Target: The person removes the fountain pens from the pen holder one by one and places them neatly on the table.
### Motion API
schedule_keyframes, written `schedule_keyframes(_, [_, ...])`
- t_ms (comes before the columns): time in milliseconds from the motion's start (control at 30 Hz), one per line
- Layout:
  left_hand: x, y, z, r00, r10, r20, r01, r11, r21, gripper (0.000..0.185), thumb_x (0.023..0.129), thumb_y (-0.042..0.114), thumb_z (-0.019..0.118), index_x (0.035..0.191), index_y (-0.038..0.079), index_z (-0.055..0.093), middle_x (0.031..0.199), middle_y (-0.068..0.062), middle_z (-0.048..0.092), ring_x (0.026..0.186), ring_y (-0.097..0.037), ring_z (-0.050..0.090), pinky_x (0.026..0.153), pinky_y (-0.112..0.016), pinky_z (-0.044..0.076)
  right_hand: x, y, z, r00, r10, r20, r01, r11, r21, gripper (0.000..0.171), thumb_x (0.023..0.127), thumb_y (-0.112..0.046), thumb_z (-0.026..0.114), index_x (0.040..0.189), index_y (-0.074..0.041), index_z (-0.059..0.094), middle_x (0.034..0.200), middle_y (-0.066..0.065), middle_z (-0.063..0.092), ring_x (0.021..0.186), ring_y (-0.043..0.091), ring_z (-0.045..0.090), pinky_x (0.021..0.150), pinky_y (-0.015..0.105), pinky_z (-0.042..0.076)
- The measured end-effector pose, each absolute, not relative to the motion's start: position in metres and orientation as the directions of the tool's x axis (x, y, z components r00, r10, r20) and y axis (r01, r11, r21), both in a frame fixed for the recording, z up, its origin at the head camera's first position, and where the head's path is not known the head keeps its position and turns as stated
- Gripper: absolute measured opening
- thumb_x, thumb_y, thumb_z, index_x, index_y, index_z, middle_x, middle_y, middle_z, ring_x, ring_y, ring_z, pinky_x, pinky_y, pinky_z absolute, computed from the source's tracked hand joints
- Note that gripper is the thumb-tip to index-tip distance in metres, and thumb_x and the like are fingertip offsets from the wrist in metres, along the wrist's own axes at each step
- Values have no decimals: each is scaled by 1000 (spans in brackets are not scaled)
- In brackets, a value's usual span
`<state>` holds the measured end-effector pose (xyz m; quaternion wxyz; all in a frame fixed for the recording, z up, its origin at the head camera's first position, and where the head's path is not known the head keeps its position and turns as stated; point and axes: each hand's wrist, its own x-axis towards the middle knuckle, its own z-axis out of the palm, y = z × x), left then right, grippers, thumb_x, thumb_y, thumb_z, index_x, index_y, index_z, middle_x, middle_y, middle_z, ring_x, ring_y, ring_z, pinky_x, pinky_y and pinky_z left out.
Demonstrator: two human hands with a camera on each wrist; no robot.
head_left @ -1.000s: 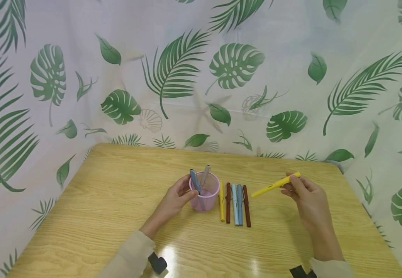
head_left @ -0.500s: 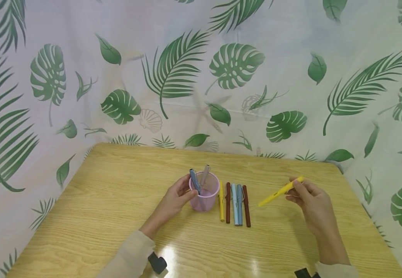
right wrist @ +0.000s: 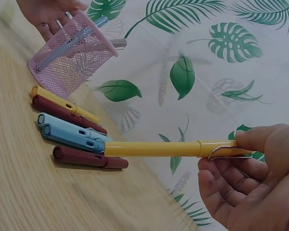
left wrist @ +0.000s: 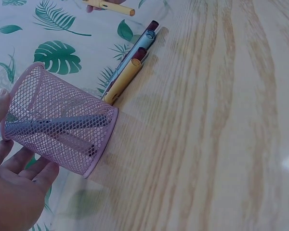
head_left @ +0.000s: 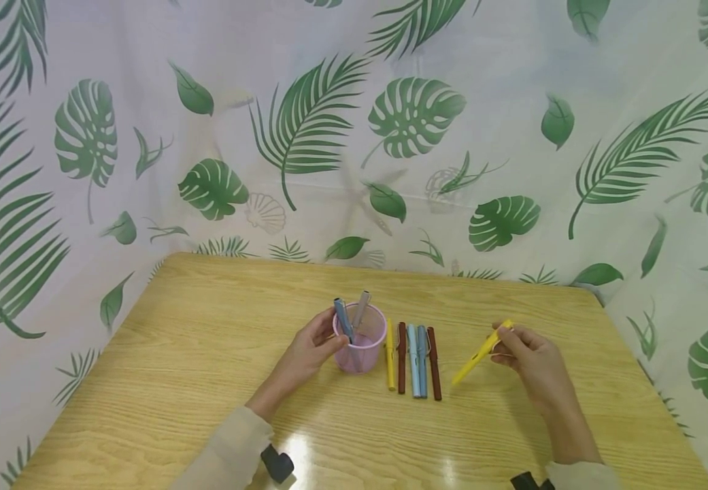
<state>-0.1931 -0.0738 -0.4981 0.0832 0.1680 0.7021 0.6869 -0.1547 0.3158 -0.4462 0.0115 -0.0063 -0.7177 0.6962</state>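
Leaf-print cloth behind wooden table

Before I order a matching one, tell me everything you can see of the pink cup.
The pink cup is round and open-topped, with mesh walls that look like metal, between thicker bands at rim and base. It stands upright on the wood-grain table, left of the row of pens. A blue pen and a grey pen lean inside, their ends above the rim. The left grip holds its side.

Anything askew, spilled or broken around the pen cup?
Nothing stands out. The pink mesh cup looks upright, gripped by the left hand, two pens leaning inside; five pens lie beside it in a roughly parallel row; the right hand holds a yellow pen.
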Motion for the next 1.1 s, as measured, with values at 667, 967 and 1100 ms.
schedule_keyframes(667, [-192, -74, -498, -929, 349, 120, 130, 3, 992, 67, 105, 13, 63, 160, -2, 29, 157, -25, 42, 145, -39, 42, 120, -46, 36, -166, 307, -465, -996, -5, -87, 85, 168, -982, 34, 106, -30, 61, 119, 1, 67, 101, 0, 67, 90, 14, 66, 85, 30, 61])
schedule_keyframes(967, [-192, -75, -498, -929, 348, 122, 130, 0, 991, 68, 104, 14, 64, 160, -1, 29, 156, -24, 43, 144, -38, 43, 120, -46, 36, -171, 302, -470, -995, 0, -104, 101, 231, -968, 61, 108, -25, 58, 148, 16, 37, 107, 1, 68, 91, 8, 66, 85, 29, 61])
schedule_keyframes(1100, [-193, -74, -499, -928, 349, 128, 134, -7, 991, 68, 105, 14, 64, 160, -1, 29, 156, -25, 43, 144, -39, 42, 120, -46, 36, -173, 299, -471, -994, 14, -112, 112, 226, -968, 59, 107, -24, 60, 146, 15, 38, 106, 0, 69, 90, 9, 66, 84, 31, 61])
